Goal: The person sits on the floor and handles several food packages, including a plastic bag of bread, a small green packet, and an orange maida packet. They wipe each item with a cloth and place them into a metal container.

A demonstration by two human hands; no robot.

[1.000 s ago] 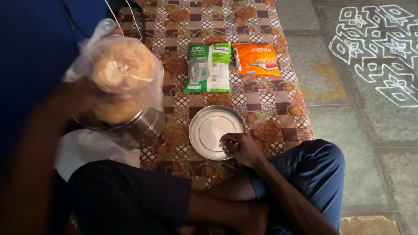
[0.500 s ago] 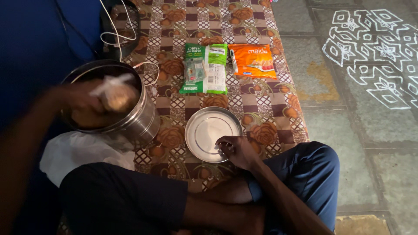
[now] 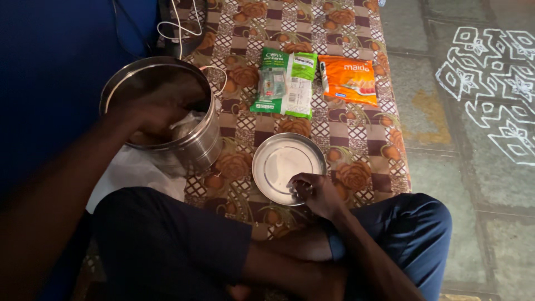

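I see the right hand (image 3: 313, 192) nearest, knuckles up, fingers curled loosely onto the near rim of the steel plate (image 3: 281, 161); it clasps nothing. Left hand (image 3: 153, 114) reaches down inside the steel tin (image 3: 198, 139), just left of the plate; grip hidden, can't tell. Beyond them lie a green packet (image 3: 284, 83) and an orange packet (image 3: 348, 79).

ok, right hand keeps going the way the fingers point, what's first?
The right hand already rests on the steel plate; straight on, past its far rim, likely the green packet, though depth is unclear.
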